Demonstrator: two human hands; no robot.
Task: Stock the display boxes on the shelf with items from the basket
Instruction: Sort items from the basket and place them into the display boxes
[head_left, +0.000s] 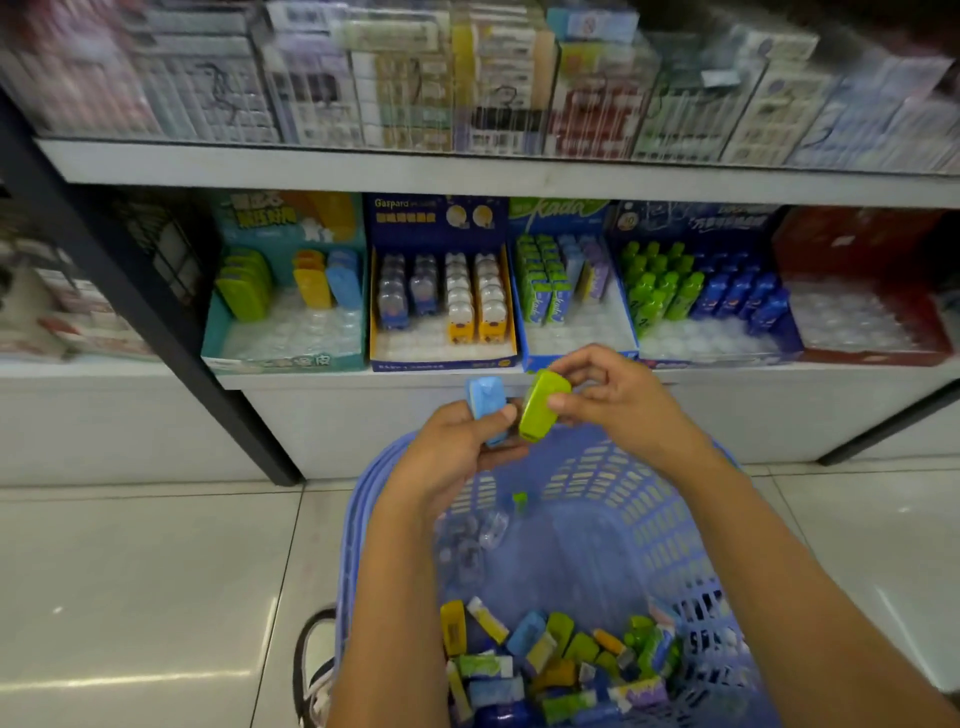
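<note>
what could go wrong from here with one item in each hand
1. The left hand holds the blue item and the right hand pinches the green item near the fingertips; either could slip into the basket or onto the floor.
2. In the teal display box the green row stands left and the blue row right, opposite to the hands, so a colour may land in the wrong row.
</note>
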